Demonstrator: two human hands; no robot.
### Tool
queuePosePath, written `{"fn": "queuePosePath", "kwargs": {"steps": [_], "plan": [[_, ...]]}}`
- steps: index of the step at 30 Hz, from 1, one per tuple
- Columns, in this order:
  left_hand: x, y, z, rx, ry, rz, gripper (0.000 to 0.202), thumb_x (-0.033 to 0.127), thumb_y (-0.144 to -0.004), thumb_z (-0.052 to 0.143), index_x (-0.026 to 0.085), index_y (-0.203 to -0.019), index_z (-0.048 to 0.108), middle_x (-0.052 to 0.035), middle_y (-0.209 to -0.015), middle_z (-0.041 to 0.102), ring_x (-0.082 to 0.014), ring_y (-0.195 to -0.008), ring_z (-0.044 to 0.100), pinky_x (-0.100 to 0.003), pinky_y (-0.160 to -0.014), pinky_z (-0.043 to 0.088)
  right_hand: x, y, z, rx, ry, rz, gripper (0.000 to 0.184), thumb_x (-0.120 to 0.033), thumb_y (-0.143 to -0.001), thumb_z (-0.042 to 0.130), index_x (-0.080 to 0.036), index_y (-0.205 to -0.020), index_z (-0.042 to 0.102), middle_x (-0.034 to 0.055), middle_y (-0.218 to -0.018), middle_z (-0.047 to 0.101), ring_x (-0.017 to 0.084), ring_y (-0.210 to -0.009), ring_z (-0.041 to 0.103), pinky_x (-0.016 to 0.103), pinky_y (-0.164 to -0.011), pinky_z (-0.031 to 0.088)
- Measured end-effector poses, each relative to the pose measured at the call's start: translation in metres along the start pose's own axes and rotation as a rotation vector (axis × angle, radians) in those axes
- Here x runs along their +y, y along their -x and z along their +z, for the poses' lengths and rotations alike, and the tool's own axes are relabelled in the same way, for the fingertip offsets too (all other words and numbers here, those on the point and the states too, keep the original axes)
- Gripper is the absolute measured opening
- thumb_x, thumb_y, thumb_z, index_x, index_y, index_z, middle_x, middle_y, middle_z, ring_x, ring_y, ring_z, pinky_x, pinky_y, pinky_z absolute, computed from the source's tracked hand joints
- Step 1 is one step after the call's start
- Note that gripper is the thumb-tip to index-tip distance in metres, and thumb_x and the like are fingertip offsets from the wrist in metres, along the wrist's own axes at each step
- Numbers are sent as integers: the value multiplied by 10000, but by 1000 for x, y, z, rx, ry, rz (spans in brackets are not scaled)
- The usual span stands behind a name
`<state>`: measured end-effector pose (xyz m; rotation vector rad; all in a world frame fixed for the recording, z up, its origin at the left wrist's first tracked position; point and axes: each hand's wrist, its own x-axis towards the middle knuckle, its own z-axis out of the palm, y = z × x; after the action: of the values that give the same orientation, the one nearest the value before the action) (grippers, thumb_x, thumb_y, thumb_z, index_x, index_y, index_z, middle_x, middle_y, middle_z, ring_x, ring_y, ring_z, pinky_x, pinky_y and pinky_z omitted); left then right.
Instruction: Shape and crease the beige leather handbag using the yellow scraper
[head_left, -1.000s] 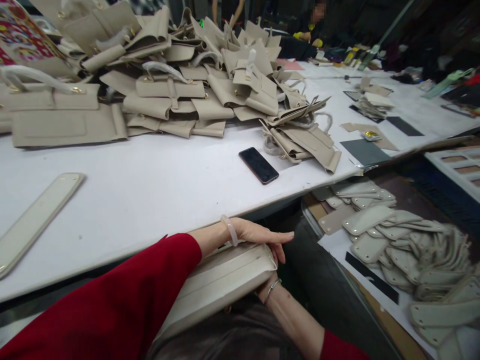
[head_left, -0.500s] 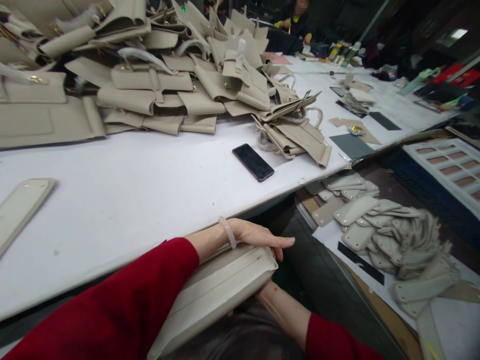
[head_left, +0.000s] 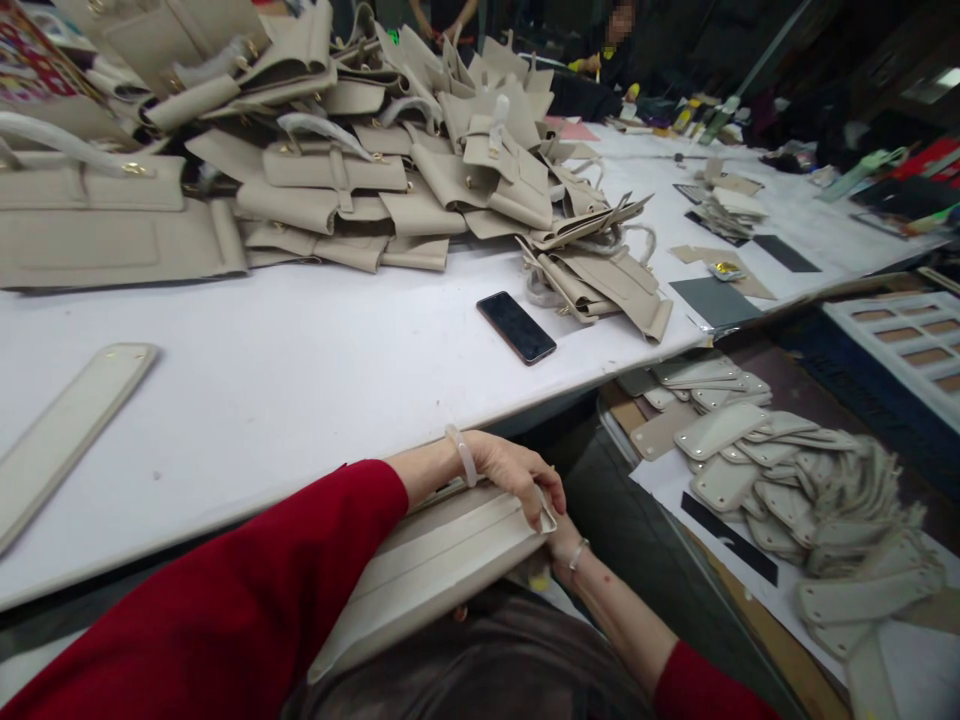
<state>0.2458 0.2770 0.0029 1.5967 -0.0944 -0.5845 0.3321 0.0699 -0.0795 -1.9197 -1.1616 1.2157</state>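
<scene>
A pale beige leather handbag (head_left: 442,550) lies slanted across my lap, with its long seamed side facing up. My left hand (head_left: 517,472), with a pale bangle at its wrist, bends its fingers over the far right end of the handbag. At the same corner my right hand (head_left: 562,538), wearing a thin bracelet, holds the end from below and from the right. Most of the right fingers are hidden behind the corner and the left hand. The handbag's near end is partly covered by my red left sleeve.
Many beige handbags (head_left: 330,180) are heaped on the white table (head_left: 300,350). A phone (head_left: 517,327) lies near its edge, and a pale strap-like leather piece (head_left: 71,440) at left. Riveted leather pieces (head_left: 795,470) pile up at right. A person (head_left: 611,60) works at the far side.
My left fingers, stretched out before, now curl over the handbag's end. My right hand has come from beneath the handbag up to its corner. The view has shifted slightly left.
</scene>
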Motion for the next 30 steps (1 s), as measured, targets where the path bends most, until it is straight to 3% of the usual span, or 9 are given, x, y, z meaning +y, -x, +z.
{"fn": "queuePosePath", "kwargs": {"steps": [5, 8, 12, 15, 18, 21, 23, 26, 30], "plan": [[-3, -4, 1, -15, 56, -41, 551, 257, -572, 765, 161, -1096, 626, -22, -997, 698, -247, -981, 642, -371, -899, 510, 13, 36, -84, -43, -145, 351, 419, -490, -808, 688, -148, -978, 517, 9, -750, 627, 118, -484, 583, 257, -441, 519], [-5, -4, 2, -18, 79, -52, 582, 270, -585, 773, 157, -1129, 601, -39, -1015, 704, -252, -977, 651, -371, -882, 522, -12, 68, -117, -270, -263, 451, 490, -555, -769, 706, -162, -985, 510, 51, -809, 677, 118, -468, 587, 240, -415, 507], [-3, -3, 2, -11, 43, -60, 621, 326, -640, 777, 147, -1197, 569, -59, -1055, 709, -258, -1002, 653, -376, -896, 517, -49, 78, -115, -468, -327, 467, 473, -540, -813, 661, -188, -1071, 480, 18, -784, 666, 117, -487, 595, 217, -430, 507], [-3, -3, 2, -14, 33, -68, 713, 367, -638, 802, 134, -1257, 537, -75, -1087, 707, -264, -1023, 650, -380, -914, 509, -51, 70, -105, -345, -159, 408, 520, -459, -778, 683, -194, -1163, 456, 8, -780, 658, 142, -481, 588, 234, -420, 477], [-2, -3, 1, -18, 60, -76, 780, 359, -611, 833, 126, -1285, 517, -82, -1085, 710, -266, -1018, 652, -379, -908, 511, -40, 71, -106, -242, 186, 312, 890, -252, -602, 781, -224, -1393, 373, 71, -999, 687, 263, -781, 671, 347, -685, 549], [1, -2, 1, -26, 76, -85, 763, 337, -639, 812, 126, -1303, 502, -81, -1086, 710, -258, -1016, 651, -373, -908, 508, -33, 84, -116, -192, 432, 240, 1011, -146, -597, 694, -244, -1507, 263, 103, -1112, 663, 313, -947, 645, 409, -822, 512], [3, -1, 1, -37, 75, -89, 762, 331, -654, 796, 114, -1317, 489, -88, -1094, 709, -258, -1030, 646, -369, -918, 500, -31, 94, -123, -265, 185, 325, 901, -245, -686, 644, -244, -1503, 264, 87, -1053, 664, 251, -765, 654, 364, -657, 537], [7, 0, 1, -43, 70, -90, 772, 323, -666, 775, 82, -1332, 467, -113, -1112, 707, -272, -1049, 638, -381, -927, 494, -29, 103, -125, -423, -299, 520, 559, -531, -807, 584, -149, -1215, 560, 40, -785, 644, 162, -547, 596, 278, -500, 505], [8, 0, 1, -47, 79, -93, 771, 324, -703, 729, 68, -1365, 430, -130, -1135, 700, -275, -1067, 639, -386, -932, 494, -35, 96, -115, -441, -296, 463, 472, -598, -843, 602, -129, -891, 589, 33, -699, 651, 104, -531, 601, 181, -490, 463]]}}
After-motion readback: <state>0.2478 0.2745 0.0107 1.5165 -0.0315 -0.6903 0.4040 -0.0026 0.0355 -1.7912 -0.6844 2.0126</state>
